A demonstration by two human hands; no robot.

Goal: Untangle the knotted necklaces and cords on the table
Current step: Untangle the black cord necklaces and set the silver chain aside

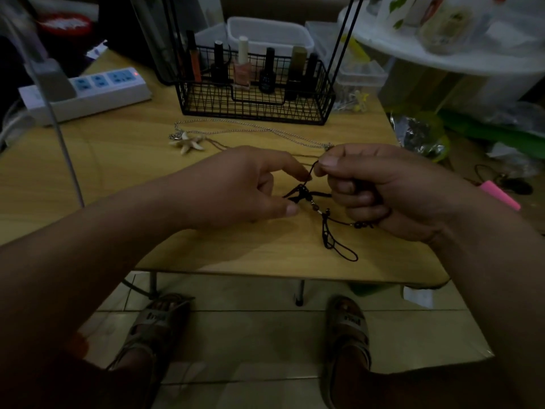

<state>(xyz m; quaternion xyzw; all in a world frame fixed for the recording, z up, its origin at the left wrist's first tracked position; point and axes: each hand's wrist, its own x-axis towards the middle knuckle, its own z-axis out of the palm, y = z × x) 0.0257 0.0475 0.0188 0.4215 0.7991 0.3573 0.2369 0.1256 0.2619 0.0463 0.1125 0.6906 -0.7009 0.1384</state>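
A thin black cord (303, 193) strung with small beads (316, 207) is hanging knotted between the left hand (247, 187) and right hand (380, 190), both pinching it, its loose loop drooping onto the worktop (118, 172). Behind it, a silver chain (265, 130) with a pale starfish pendant (187, 143) is lying flat.

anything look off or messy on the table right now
Only the black cord, bunched in a knot between the left hand and right hand. A silver chain lies loose before the wire basket. Nothing spilled or broken.
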